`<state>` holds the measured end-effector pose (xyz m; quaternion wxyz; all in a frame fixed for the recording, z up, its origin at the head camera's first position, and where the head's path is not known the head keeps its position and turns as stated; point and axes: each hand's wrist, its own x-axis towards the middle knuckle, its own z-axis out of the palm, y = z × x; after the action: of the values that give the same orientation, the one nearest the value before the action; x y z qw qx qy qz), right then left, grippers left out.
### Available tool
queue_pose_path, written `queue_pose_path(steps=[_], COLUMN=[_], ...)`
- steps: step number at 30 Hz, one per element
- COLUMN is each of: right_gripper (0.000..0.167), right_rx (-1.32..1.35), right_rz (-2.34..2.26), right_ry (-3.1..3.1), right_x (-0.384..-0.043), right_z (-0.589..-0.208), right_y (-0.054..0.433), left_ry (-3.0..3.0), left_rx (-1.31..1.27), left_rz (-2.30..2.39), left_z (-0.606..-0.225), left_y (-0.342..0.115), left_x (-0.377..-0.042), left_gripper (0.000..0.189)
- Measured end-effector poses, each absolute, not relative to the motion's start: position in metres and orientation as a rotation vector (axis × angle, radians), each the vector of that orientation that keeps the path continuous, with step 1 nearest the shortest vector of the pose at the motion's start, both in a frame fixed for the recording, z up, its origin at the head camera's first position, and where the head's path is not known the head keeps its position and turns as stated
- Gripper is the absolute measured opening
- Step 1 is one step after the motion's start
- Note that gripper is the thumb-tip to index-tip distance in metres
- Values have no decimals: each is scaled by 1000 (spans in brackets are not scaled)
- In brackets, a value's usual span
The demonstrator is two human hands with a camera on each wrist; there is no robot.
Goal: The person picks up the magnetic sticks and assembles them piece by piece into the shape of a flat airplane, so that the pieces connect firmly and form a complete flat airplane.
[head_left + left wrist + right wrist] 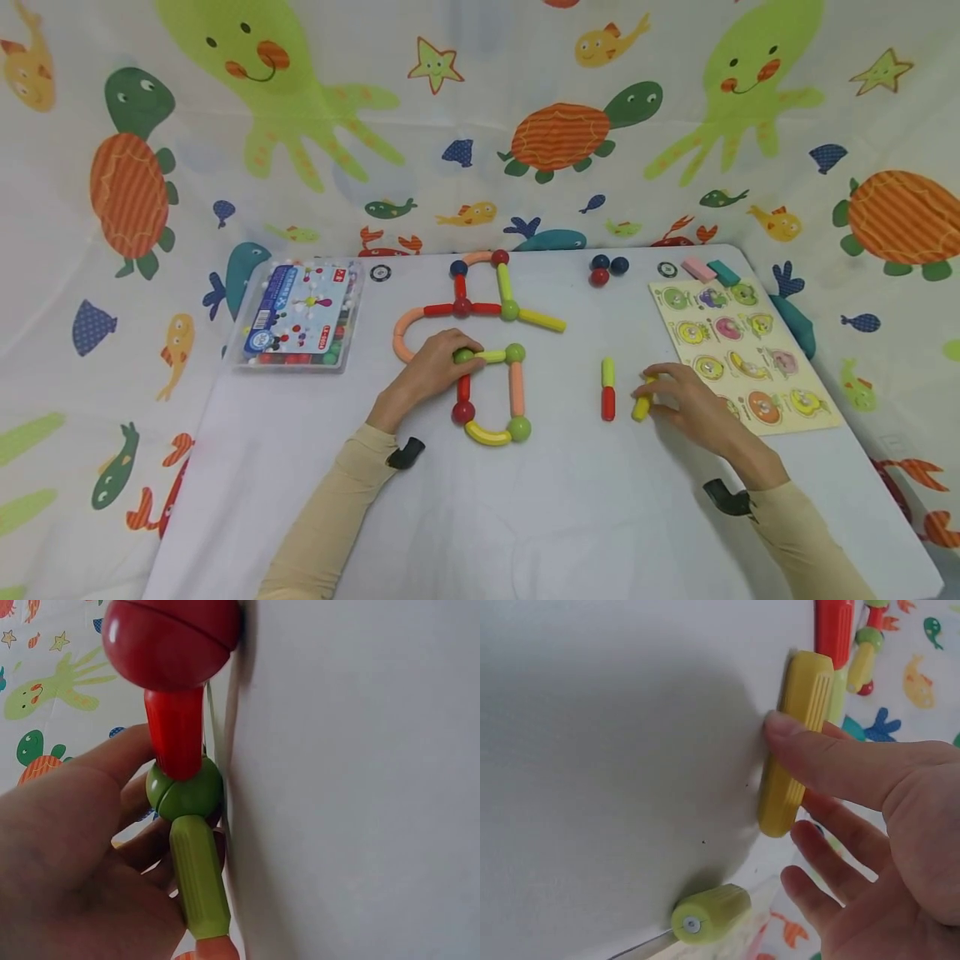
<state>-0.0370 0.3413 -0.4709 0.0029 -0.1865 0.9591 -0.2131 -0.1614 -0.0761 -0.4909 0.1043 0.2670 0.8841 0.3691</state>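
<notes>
My left hand (432, 367) grips a green ball (185, 787) at the upper left corner of a closed loop of magnetic sticks and balls. From that ball run a red stick (175, 733) to a dark red ball (463, 412) and a light green stick (491, 357) to another green ball (515, 353). A peach stick (517, 392), a further green ball (519, 429) and a curved yellow stick (487, 434) make up the other sides. On the right, my right hand (693, 408) pinches a straight yellow stick (795, 746) between thumb and fingers, low over the table.
Behind the loop lies a second stick-and-ball figure (462, 307). A light green stick (608, 371) and red stick (608, 404) lie end to end. Loose balls (600, 277) sit farther back. A lidded box (300, 317) stands left, a fruit picture board (750, 358) right.
</notes>
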Motion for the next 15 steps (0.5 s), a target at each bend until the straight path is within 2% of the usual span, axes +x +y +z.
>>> queue_pose_path(steps=[10,15], right_gripper=[30,33], right_rx=[-454,-468], right_rz=[-679,-739], right_ry=[3019,3125], right_x=[-33,-48], right_z=[-473,-459], right_y=[351,349], left_ry=[2567,2543], left_rx=[797,801], left_rz=[1073,1048], left_z=[-489,-486], left_y=[-71,-65], left_x=[-163,-164], left_gripper=[31,33])
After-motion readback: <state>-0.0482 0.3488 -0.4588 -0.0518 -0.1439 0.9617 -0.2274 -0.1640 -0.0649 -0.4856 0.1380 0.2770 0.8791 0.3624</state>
